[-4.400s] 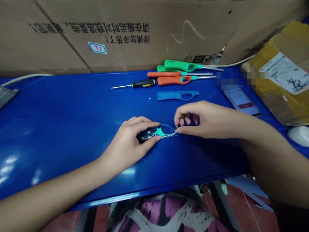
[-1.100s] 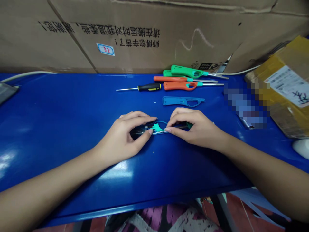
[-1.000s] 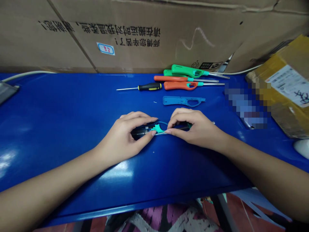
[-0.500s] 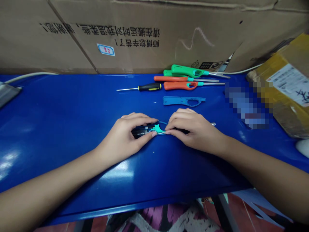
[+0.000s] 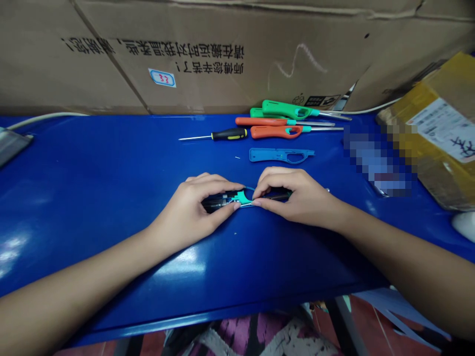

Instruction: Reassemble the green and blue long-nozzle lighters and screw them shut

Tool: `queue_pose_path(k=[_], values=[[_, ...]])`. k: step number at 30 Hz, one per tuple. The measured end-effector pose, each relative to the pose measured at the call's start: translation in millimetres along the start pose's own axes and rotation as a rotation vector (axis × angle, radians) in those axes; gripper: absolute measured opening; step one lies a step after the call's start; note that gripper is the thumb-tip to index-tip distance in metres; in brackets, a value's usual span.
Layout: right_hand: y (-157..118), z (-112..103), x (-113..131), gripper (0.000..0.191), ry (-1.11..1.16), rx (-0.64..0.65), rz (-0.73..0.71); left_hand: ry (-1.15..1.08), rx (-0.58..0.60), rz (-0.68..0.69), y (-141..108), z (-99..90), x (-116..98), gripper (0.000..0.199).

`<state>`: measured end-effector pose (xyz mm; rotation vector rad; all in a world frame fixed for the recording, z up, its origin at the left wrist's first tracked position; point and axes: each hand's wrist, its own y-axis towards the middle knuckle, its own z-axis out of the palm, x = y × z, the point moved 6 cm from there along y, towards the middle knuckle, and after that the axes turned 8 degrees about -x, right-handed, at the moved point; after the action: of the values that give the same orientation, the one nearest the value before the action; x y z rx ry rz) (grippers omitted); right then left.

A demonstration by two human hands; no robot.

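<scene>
Between my hands lies an opened gas lighter (image 5: 243, 197) with a teal trigger and its inner parts showing, low over the blue table. My left hand (image 5: 200, 205) grips its body end, thumb on the near side and fingers on the far side. My right hand (image 5: 293, 195) pinches at the trigger end with thumb and forefinger; the fingertips cover what exactly they hold. The metal tip just shows past the right knuckles. Farther back rests a loose blue casing half (image 5: 272, 155), inner side up. A black and yellow screwdriver (image 5: 230, 134) lies behind my left hand.
Orange lighters (image 5: 272, 131) and green lighters (image 5: 284, 108) lie in a group near the cardboard box (image 5: 208, 29) at the back. A taped parcel (image 5: 438, 173) stands on the right, beside a blurred-out object (image 5: 378, 165). A tiny pin-like piece (image 5: 237, 157) lies by the screwdriver.
The fingers of my right hand have shifted slightly and opened a gap below the palm, showing more of a dark part there. My left hand keeps its place.
</scene>
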<state>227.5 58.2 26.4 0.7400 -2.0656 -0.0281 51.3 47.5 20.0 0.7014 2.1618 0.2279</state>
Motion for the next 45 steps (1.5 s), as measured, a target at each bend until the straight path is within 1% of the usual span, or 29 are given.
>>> queue_pose_path(k=[4, 5, 6, 8, 11, 12, 14, 19, 22, 25, 29, 35, 41, 45], values=[[4, -23, 1, 0.008, -0.029, -0.071, 0.017, 0.033, 0.024, 0.011, -1, 0.4, 0, 0.025], [4, -28, 1, 0.007, -0.070, -0.049, 0.018, 0.039, 0.029, 0.010, -1, 0.4, 0, 0.025], [4, -31, 1, 0.004, -0.117, -0.001, 0.022, 0.042, 0.031, 0.011, -1, 0.4, 0, 0.024], [1, -35, -1, 0.009, -0.212, 0.115, 0.032, 0.045, 0.032, 0.016, -1, 0.2, -1, 0.024], [-2, -35, -2, 0.007, -0.307, 0.229, 0.015, 0.070, 0.035, 0.017, -1, -0.2, -3, 0.024], [-3, -34, -2, 0.006, -0.318, 0.252, -0.001, 0.087, 0.038, 0.016, -1, -0.3, -3, 0.024], [-5, -30, 1, 0.010, -0.334, 0.287, -0.035, 0.123, 0.047, 0.018, -2, -0.6, -3, 0.025], [-8, -26, 4, 0.021, -0.494, 0.325, -0.068, 0.170, 0.069, 0.042, -3, -0.6, -4, 0.026], [-10, -24, 6, 0.021, -0.595, 0.344, -0.077, 0.178, 0.074, 0.047, -3, 0.6, -4, 0.026], [-12, -25, 8, 0.022, -0.687, 0.332, -0.086, 0.174, 0.079, 0.049, -3, 2.3, -4, 0.026], [-12, -25, 10, 0.021, -0.762, 0.334, -0.085, 0.158, 0.071, 0.069, -2, 3.2, -4, 0.027], [-12, -25, 11, 0.022, -0.773, 0.319, -0.106, 0.143, 0.046, 0.076, -1, 2.5, -3, 0.026], [-13, -25, 3, 0.018, -0.642, 0.319, -0.016, 0.118, 0.025, 0.077, -1, 1.0, -2, 0.026], [-12, -27, 3, 0.010, -0.594, 0.318, -0.010, 0.113, 0.026, 0.073, -2, 0.8, -1, 0.026]])
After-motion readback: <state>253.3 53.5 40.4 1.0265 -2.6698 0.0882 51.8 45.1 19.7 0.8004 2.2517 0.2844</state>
